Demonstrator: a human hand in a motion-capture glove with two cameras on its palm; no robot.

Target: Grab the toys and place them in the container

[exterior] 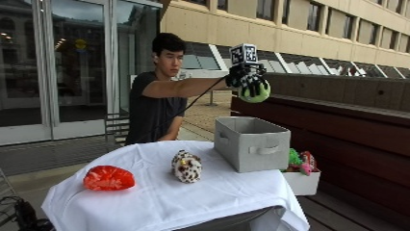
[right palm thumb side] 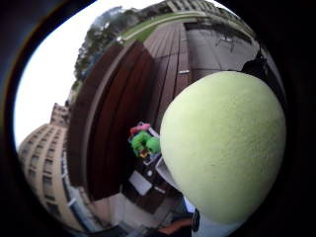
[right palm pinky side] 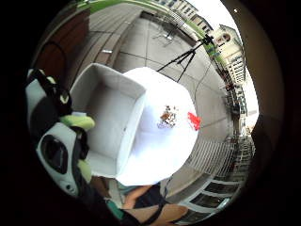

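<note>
The black-gloved right hand (exterior: 251, 81) is raised high at the end of a straight, outstretched arm, its fingers (exterior: 247, 86) curled down over a round, fuzzy yellow-green ball toy (exterior: 257, 93), which hangs under the palm, grasped from above. In the thumb side palm view that ball (right palm thumb side: 224, 148) fills most of the frame, its surface soft and felt-like, close against the palm.

Almost directly below the held ball, at about six o'clock from it, stands the grey fabric container (exterior: 250, 143), a rectangular open-topped bin with a loop handle on its near end; its pale inside (right palm pinky side: 109, 115) shows in the little finger side palm view. It sits at the three o'clock edge of the round table draped in a white cloth (exterior: 160, 192).

Near the table's centre lies a cream plush toy spotted with brown (exterior: 186, 166), lumpy and soft. Well apart from it, at nine o'clock, rests a glossy, wrinkled red-orange toy (exterior: 108, 177).

Beside the table, on the dark wooden bench (exterior: 359, 130), a white box (exterior: 302, 182) holds green and pink toys (exterior: 300, 161).
</note>
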